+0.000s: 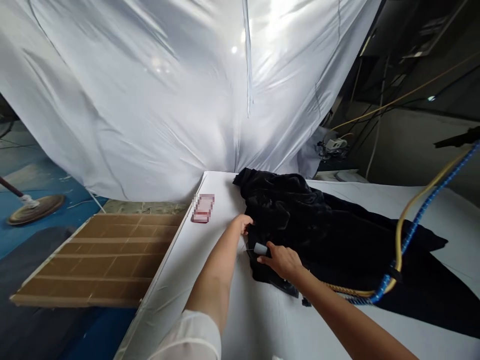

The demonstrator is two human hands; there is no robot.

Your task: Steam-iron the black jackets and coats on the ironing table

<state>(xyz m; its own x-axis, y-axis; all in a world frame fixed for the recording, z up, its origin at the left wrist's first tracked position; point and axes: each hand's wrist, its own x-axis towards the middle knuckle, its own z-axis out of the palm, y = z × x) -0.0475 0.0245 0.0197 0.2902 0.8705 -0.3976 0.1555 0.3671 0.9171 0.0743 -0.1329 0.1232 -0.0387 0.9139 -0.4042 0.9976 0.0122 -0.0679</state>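
A black garment (318, 225) lies spread over the white-covered table, with folds bunched at its far left end. My left hand (245, 223) reaches to the garment's left edge, its fingers closed on the fabric. Just nearer to me, my right hand (281, 259) is wrapped around the grey handle of what looks like a steam iron (260, 249). The iron's dark body is hard to tell from the black cloth beneath it. A blue hose and a yellow hose (399, 250) run from behind my right wrist up to the right.
A pink-red flat object (203, 208), partly blurred out, lies left of my left hand on the white table (225, 190). Beyond hangs a white sheet (168, 100). A taped brown cardboard panel (108, 260) is lower left, near a round stand base (35, 209).
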